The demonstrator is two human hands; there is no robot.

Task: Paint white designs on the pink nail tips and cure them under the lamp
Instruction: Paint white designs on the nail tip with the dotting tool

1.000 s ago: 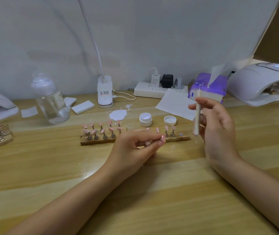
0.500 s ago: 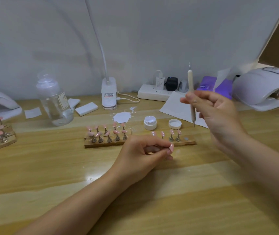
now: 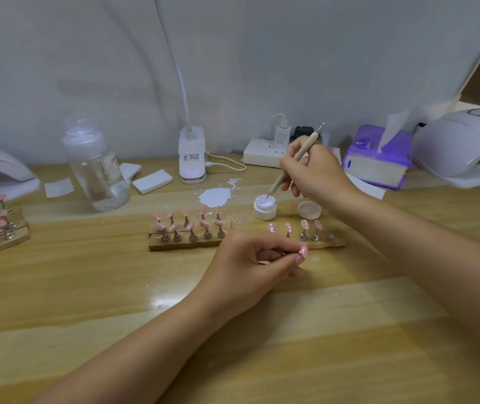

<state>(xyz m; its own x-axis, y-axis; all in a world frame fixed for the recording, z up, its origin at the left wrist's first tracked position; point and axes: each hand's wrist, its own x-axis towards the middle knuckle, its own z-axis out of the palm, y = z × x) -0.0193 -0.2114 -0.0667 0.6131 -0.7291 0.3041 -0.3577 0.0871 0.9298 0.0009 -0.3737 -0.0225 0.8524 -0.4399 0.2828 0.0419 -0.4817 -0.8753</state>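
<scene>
Mid-task, at the paint-loading step, by the look of things. Open white gel jar (image 3: 265, 206) taken as landmark: lid (image 3: 309, 209) off and lying just right of it, white spill (image 3: 215, 197) just left and behind. In front of the jar, wooden holder strip (image 3: 186, 243) carrying pink nail tips (image 3: 187, 222) on metal stands; white marks on any of them too small to tell. One pink nail tip (image 3: 303, 251) off the strip, in front and slightly right of the jar, pinched at the fingertips of the left hand (image 3: 250, 266), grip closed on its stand, wrist resting on the table (image 3: 87, 301). Right hand (image 3: 316, 173) just behind and right of the jar, grip closed pen-fashion round the dotting tool (image 3: 292, 161), lower point dipped into the white gel, shaft leaning up and right. Curing lamp (image 3: 463, 147) far right of the jar, well apart. Judged outstanding: design on the held tip, any remaining tips, then curing.
</scene>
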